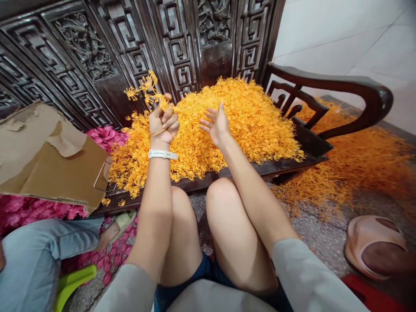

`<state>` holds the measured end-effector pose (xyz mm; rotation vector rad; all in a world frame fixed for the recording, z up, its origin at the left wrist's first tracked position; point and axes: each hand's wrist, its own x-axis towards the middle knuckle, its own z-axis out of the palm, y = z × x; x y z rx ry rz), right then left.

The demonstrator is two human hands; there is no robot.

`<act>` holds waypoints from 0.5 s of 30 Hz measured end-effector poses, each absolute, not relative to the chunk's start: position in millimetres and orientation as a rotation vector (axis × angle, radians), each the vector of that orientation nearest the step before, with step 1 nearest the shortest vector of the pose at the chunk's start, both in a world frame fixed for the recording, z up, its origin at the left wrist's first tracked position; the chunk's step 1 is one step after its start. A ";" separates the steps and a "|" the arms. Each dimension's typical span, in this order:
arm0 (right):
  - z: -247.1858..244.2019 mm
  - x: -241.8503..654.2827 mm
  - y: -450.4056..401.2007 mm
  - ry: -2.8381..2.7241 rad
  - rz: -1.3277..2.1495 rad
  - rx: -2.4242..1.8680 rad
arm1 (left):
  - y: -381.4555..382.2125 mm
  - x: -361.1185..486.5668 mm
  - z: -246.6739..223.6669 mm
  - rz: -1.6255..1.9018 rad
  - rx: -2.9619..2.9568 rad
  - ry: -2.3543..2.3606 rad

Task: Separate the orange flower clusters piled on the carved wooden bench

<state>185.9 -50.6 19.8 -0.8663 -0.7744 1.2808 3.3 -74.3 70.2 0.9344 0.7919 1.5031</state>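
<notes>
My left hand [165,123], with a pale watch strap on the wrist, is closed around a thin orange stem. Several small orange plastic flower pieces [147,89] fan out above its fingers. To the right, my right hand [216,123] is held palm up with fingers spread and nothing in it. Both hands are over a large heap of orange flower pieces [247,117] piled on a dark wooden bench [208,177]. A few loose pieces [121,203] lie near the bench's front edge.
A carved wooden backrest [130,56] rises behind the heap, and a curved armrest [357,91] stands at right. Orange stems [338,173] cover the floor there. A cardboard sheet [48,151] and pink flowers [107,136] are at left, beside another person's jeans-clad leg [48,247].
</notes>
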 end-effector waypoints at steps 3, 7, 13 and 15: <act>34.1 183.8 -67.9 -0.845 1.367 -0.808 | -77.1 8.1 73.3 1.445 0.927 0.790; 47.6 179.4 -80.3 -0.933 1.392 -0.786 | -74.2 12.0 71.9 1.382 0.893 0.792; 37.2 179.6 -68.3 -1.035 1.396 -0.819 | -54.8 -2.7 58.6 1.473 0.797 0.767; 38.4 173.9 -71.6 -1.096 1.343 -0.798 | -46.2 -4.4 52.9 1.524 0.708 0.768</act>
